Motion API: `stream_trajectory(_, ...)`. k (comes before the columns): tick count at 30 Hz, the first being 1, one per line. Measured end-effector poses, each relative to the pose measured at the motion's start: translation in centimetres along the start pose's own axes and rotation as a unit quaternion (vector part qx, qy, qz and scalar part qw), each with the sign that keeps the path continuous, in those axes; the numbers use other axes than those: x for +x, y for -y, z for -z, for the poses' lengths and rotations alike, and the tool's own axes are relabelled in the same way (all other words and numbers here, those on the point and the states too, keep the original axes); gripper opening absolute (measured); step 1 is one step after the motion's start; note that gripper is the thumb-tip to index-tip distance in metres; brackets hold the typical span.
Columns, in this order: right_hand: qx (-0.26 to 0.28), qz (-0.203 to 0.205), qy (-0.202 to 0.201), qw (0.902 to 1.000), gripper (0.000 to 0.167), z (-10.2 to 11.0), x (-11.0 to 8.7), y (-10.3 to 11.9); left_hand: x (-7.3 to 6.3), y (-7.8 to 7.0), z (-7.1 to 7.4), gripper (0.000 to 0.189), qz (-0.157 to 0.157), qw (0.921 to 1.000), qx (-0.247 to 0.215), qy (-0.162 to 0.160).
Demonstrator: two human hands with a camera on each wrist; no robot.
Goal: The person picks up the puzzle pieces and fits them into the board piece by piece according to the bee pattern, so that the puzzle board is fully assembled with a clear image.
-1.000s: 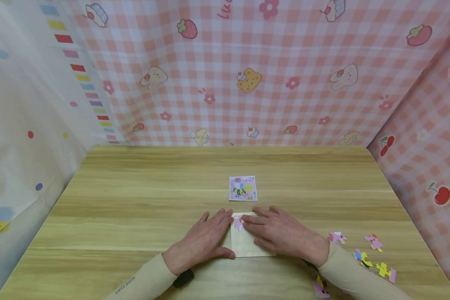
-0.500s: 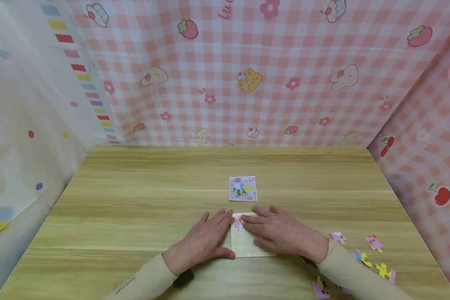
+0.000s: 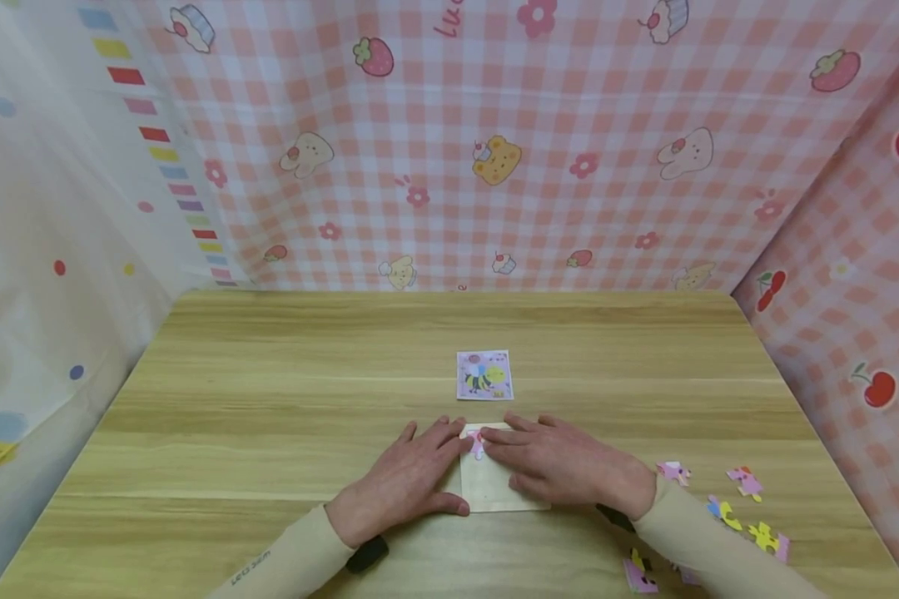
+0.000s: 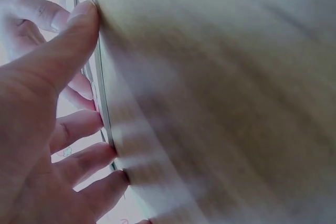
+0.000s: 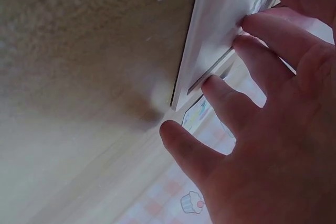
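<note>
A square pale wooden puzzle board (image 3: 494,491) lies flat on the table in front of the person. In its far left corner sits a pink jigsaw piece (image 3: 477,449), partly covered by fingertips. The left hand (image 3: 400,478) rests along the board's left edge, thumb at the near corner and an extended finger reaching onto the piece. From the right, the right hand (image 3: 569,462) lies across the board with fingers stretched out, one fingertip at the piece. In the right wrist view its spread fingers (image 5: 226,100) touch the board's raised rim (image 5: 184,85). Neither hand grips anything.
A square picture card (image 3: 484,375) with a bee lies beyond the board. Several loose jigsaw pieces lie at the right, including a yellow one (image 3: 764,537) and a pink one (image 3: 674,472); some are partly hidden by the right sleeve (image 3: 707,545). A checked curtain (image 3: 419,125) hangs behind the table.
A left-hand finger has slid slightly right, onto the pink jigsaw piece's left side. The right hand stays nearly still, and the loose pieces lie where they were.
</note>
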State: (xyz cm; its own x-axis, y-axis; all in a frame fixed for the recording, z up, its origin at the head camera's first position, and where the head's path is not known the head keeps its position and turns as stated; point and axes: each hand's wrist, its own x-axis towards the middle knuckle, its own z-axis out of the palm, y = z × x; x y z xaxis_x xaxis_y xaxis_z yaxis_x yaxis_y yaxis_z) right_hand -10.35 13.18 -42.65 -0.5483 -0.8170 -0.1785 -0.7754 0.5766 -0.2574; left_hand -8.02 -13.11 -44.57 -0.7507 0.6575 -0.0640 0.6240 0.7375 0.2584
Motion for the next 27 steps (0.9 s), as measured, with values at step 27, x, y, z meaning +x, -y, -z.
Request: stream_trajectory(27, 0.097, -0.059, -0.247, 0.9625, 0.027, 2.7, -4.2, -2.8, 0.3, -0.3, 0.1, 0.086, 0.024, 0.9994, -0.013, 0.023)
